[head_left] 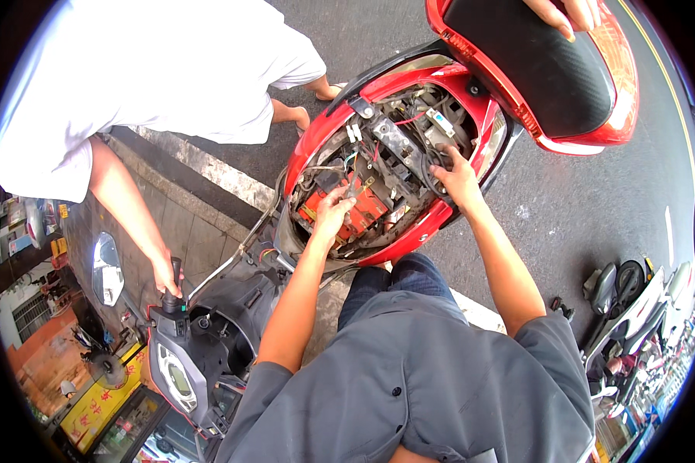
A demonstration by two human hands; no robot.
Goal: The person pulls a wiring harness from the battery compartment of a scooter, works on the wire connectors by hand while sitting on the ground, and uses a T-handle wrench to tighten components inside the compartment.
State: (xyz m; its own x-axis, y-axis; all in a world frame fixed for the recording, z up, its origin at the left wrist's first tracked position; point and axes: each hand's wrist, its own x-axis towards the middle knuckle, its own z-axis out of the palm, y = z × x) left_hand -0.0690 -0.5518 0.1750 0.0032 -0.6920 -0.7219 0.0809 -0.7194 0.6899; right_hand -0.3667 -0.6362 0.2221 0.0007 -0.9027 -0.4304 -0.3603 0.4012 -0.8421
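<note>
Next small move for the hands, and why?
Perhaps ease the black cable aside with the right hand: that hand is right at the cable, while the left hand is over at the red block.

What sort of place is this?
Outdoors, most likely the side of a town street: there is grey asphalt, parked scooters stand at the right, and a yellow sign, perhaps a shop's, shows at the lower left.
</note>
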